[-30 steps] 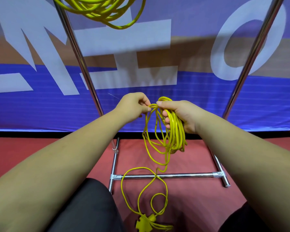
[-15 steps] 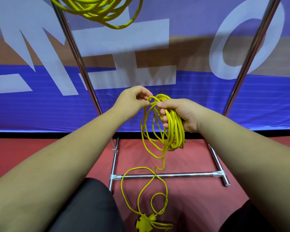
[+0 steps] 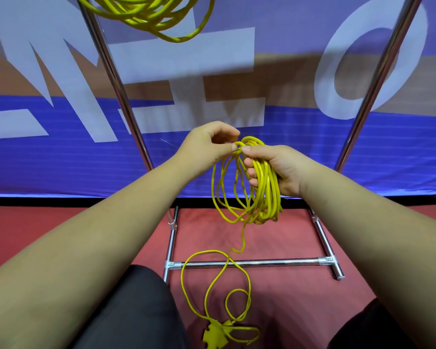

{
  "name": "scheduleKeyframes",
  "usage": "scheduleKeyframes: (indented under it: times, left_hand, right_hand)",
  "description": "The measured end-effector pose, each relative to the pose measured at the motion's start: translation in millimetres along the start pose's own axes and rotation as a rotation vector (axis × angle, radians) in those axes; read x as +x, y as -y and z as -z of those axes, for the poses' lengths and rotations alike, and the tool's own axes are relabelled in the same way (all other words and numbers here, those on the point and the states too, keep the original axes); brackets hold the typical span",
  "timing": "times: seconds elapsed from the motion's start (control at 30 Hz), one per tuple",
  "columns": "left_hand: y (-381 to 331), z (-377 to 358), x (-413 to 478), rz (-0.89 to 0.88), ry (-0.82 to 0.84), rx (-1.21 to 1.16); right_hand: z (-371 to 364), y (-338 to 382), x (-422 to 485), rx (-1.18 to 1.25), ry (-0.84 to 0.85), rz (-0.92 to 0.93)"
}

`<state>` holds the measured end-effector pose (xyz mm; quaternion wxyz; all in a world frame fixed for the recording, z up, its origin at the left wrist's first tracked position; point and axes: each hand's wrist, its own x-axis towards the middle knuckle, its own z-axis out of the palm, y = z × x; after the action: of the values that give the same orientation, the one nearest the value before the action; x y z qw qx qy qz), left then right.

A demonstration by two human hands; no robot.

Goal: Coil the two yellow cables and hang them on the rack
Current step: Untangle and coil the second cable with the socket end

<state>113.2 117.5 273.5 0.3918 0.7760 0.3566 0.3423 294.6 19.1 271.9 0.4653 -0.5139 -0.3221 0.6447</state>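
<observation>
Progress looks past halfway, by my read. Upper left: first cable [image 3: 146, 16] hangs as a finished coil on the rack [image 3: 116, 91]. The frame edge cuts off the top of that coil and the bar it hangs from, so how it sits there can't be seen.

Centre: left hand [image 3: 207, 144] pinches one strand at the top of the second cable [image 3: 264, 192], thumb and forefinger closed on it. Right hand [image 3: 275, 167], just beside it, has its fingers curled round the bunched loops. The bundle hangs in mid-air between the rack's two posts, above the base bar [image 3: 257, 263].

Left to do: a loose tail [image 3: 212, 285] drops from the bundle, crosses the base bar and lies in a few loops on the red floor [image 3: 300, 235]. It ends at a yellow socket end [image 3: 217, 333] near the bottom edge. That tail needs winding in, then the coil goes up on the rack.

Hard to tell: loop count in the bundle, where the cable's other end is buried, and the socket's exact shape.
</observation>
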Motion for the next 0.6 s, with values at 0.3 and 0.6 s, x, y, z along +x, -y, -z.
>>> scheduleKeyframes:
  times: [0.3, 0.6]
  left_hand:
    - [48, 2, -5, 0.272, 0.32, 0.335]
    - [34, -1, -7, 0.17, 0.305, -0.139]
  right_hand:
    - [1, 5, -4, 0.041, 0.12, -0.017]
    - [4, 15, -15, 0.044, 0.339, -0.077]
